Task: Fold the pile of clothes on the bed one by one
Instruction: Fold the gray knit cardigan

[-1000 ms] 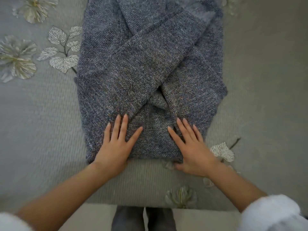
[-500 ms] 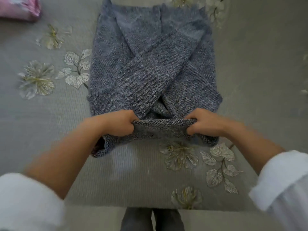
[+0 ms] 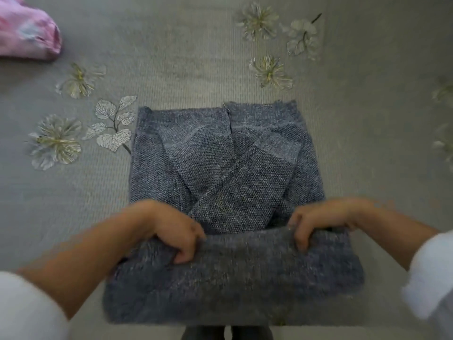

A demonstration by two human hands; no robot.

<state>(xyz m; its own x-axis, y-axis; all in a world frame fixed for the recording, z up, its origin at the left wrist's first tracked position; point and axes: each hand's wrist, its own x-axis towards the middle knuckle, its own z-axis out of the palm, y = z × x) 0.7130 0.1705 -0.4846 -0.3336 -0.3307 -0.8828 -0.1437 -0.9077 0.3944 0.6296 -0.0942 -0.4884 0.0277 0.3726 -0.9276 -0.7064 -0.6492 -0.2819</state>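
Sweater (image 3: 220,168) hem in both hands (image 3: 171,231) (image 3: 316,222), open bedspread (image 3: 183,57) beyond.

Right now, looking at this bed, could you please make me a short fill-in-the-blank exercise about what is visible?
1. The number of hands holding the knit garment is ____: the left hand and the right hand.
2. Its sleeves lie ____ over each other.
3. The pink cloth lies at the far ____ of the bedspread.
4. The bedspread is printed with leaves and ____.
Missing words: two; crossed; left; flowers.
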